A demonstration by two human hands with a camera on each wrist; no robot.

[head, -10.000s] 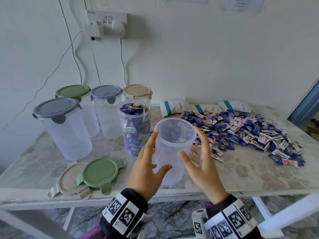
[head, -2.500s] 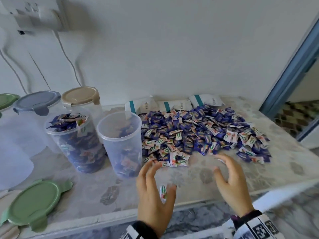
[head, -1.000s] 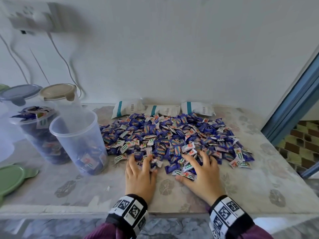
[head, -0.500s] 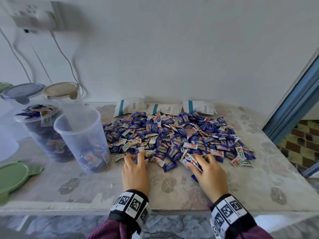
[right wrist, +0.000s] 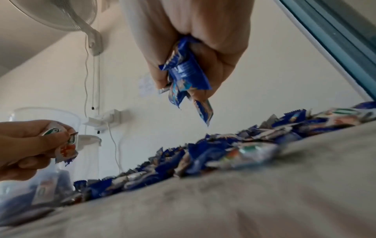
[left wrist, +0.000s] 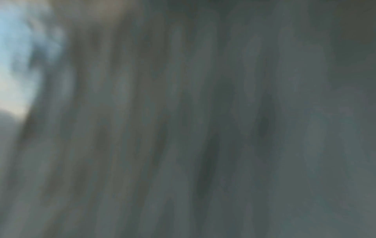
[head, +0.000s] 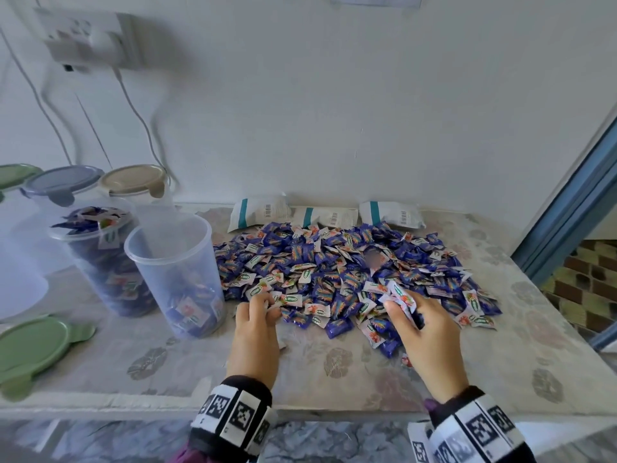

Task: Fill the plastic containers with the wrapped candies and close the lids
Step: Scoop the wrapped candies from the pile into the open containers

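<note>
Green lid (head: 31,349) lies loose at the table's (head: 334,379) front-left edge. Behind it, a full open container (head: 100,259), and an open container (head: 173,275) with only a bottom layer of candies, just left of the candy pile (head: 340,272) mid-table. Left hand (head: 255,332) curled round a few candies at the pile's near edge; right hand (head: 424,335) fisted round a bunch, lifted off the table. Left wrist view: blur only.
</note>
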